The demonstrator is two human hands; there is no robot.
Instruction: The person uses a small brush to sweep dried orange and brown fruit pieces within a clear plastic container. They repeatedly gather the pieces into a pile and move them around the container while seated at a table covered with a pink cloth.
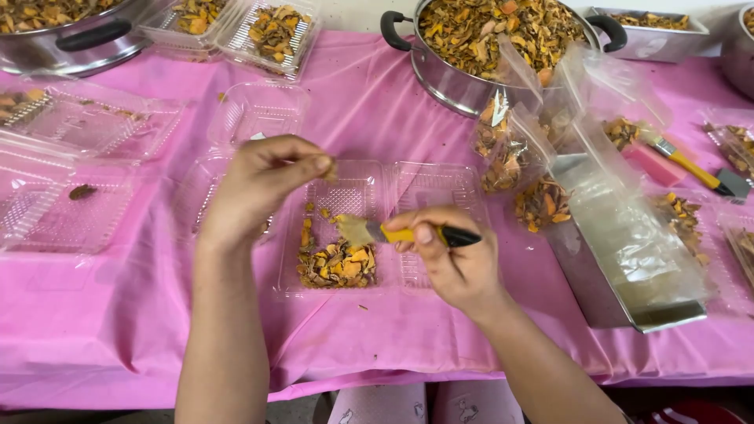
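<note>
The clear clamshell box (345, 228) lies open on the pink worktop (393, 330), straight ahead of both hands, its two halves side by side so its long axis runs left to right. A heap of dried orange-brown chips (338, 265) sits in the near part of the box's left half; the right half looks bare.

The left hand (255, 188) hovers over the box's far left corner, fingertips pinched closed on a small chip (330, 167). The right hand (452, 255) is over the box's right half, closed around a yellow-and-black-handled scraper (393, 233). The scraper lies roughly level, its long axis left to right, the pale blade pointing left toward the heap and just above its far edge. The right hand's tool is the nearer to the heap.

Beyond the box stands a steel pot (448, 82) full of the same chips; right of the box is a bag-lined steel tray (628, 267).
</note>
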